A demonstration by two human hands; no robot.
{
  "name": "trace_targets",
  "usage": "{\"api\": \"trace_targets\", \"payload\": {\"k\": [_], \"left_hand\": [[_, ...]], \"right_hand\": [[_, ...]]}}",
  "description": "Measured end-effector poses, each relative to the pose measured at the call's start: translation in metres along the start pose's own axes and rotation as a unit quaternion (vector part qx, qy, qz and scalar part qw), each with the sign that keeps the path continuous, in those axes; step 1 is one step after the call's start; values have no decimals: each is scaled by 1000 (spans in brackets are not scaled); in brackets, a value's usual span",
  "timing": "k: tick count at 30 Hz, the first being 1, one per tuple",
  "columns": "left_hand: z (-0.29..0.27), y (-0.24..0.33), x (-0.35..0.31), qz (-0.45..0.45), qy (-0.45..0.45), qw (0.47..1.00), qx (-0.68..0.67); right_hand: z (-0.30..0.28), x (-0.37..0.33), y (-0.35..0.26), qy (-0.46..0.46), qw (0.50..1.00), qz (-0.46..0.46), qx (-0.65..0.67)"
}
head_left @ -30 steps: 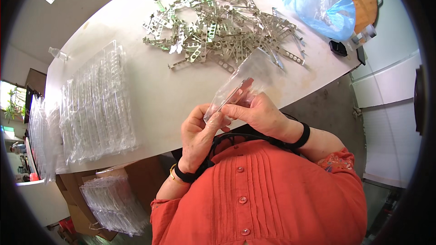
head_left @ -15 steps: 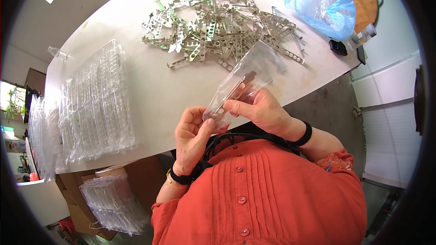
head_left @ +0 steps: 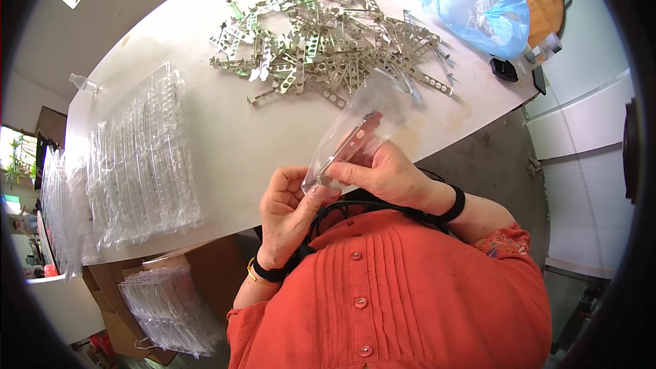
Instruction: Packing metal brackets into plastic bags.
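Close to my body, a clear plastic bag [head_left: 380, 94] is held between both hands, slanting up toward the table's middle. Inside it lies a perforated metal bracket [head_left: 357, 138], a narrow strip with round holes. My left hand [head_left: 287, 208] pinches the bag's lower end between thumb and fingers. Gripping the bag and bracket from the right side, my right hand [head_left: 389, 176] has its thumb across the strip. Fingers of both hands are partly hidden behind the bag. Beyond them a large heap of similar metal brackets [head_left: 307, 44] covers the far part of the table.
Clear plastic blister trays [head_left: 140, 164] lie on the white table [head_left: 229, 143] at left. More trays [head_left: 171, 307] sit in a cardboard box [head_left: 205, 266] below the edge. A blue plastic bag [head_left: 478, 10], a black case [head_left: 504, 70] and a wooden stool [head_left: 547, 0] are at far right.
The right hand has slid down and left along the bag, closer to the left hand. The bracket has shifted slightly downward with it. My view has moved a little.
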State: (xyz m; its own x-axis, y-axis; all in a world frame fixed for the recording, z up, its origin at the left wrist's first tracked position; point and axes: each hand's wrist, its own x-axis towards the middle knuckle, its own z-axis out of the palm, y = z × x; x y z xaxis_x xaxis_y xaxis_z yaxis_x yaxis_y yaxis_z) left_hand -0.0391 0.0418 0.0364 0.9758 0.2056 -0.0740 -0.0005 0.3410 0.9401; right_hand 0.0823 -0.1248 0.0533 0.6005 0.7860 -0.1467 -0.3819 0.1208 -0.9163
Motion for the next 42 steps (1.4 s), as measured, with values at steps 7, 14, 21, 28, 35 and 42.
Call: {"api": "trace_targets", "payload": {"k": [7, 14, 21, 28, 35, 42], "left_hand": [[0, 3, -1, 7, -20, 1000, -8], [-3, -1, 0, 26, -51, 998, 20], [-1, 4, -3, -4, -33, 999, 31], [-6, 6, -4, -13, -42, 998, 34], [-6, 4, -6, -11, -34, 999, -6], [-5, 6, -4, -3, -37, 999, 15]], "right_hand": [[0, -1, 5, -29, 999, 24, -7], [2, -3, 9, -44, 995, 31, -82], [3, -7, -8, -69, 975, 56, -202], [0, -6, 0, -100, 976, 23, -193], [-4, -10, -7, -93, 978, 98, -158], [2, -9, 3, -56, 984, 1, -167]]}}
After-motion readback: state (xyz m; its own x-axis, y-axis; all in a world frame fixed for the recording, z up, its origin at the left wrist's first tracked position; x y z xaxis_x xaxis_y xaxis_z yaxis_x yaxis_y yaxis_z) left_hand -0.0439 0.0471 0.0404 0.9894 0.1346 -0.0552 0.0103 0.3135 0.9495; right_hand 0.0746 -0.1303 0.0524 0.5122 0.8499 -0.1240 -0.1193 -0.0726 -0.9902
